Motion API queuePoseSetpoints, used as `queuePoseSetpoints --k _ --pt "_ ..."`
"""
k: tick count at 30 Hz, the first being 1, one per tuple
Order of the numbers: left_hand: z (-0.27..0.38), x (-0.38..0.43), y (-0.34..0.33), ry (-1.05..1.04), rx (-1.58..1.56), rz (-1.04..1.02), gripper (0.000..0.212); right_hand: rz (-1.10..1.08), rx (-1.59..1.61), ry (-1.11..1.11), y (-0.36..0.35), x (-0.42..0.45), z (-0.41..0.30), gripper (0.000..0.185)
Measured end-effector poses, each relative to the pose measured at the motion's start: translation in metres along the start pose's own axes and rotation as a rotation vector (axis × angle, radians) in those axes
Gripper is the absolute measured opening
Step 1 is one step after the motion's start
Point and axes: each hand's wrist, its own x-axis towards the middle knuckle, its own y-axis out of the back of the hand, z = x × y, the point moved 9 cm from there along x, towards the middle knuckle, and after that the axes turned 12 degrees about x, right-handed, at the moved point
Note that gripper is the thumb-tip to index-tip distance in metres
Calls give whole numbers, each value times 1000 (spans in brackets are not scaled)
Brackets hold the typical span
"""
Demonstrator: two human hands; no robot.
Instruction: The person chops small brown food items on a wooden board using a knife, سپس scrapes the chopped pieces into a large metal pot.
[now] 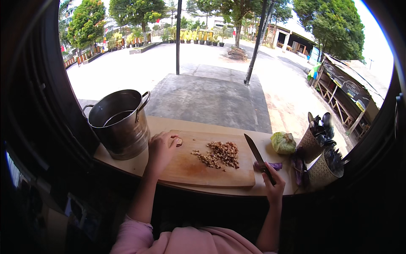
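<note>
On the left part of a wooden cutting board [187,174], my left hand [161,146] has its fingertips on a small, brownish, rounded piece of food [179,142]. My right hand [274,184] grips a kitchen knife [253,148] by its dark handle, over the board's right edge. The blade slants up and to the left, clear of the food. Between the two hands lies a loose pile of small brown diced food [223,154], with a few bits scattered to its left. What the food is, I cannot tell.
A large metal pot [127,139] stands left of the board. To the right are a pale green cabbage [283,143], purple vegetable pieces [298,170], and two woven-patterned holders [323,171] with cutlery. Beyond the counter's far edge [196,124] lies a concrete yard [206,95].
</note>
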Motion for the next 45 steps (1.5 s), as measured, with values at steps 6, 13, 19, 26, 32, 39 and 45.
queuePoseSetpoints --k 6,13,19,26,32,39,45 --pt "-20 10 -22 82 115 -121 24 1 50 -102 1 2 11 42" --pt "2 10 -5 -25 47 39 20 -35 -19 -16 -5 1 2 40" --pt "38 -14 11 -162 -223 -29 12 -20 28 -126 1 -2 13 42" --pt "63 -64 12 -204 -357 -163 18 -30 96 -239 -5 -12 15 42" --pt "61 -67 17 -228 -397 -143 14 -66 97 -171 -15 -9 10 41" --pt "47 -67 7 -141 -390 -39 15 -78 130 -220 -19 -13 14 41" --pt "59 -69 18 -181 -283 -58 21 -100 56 -148 -21 -10 0 42"
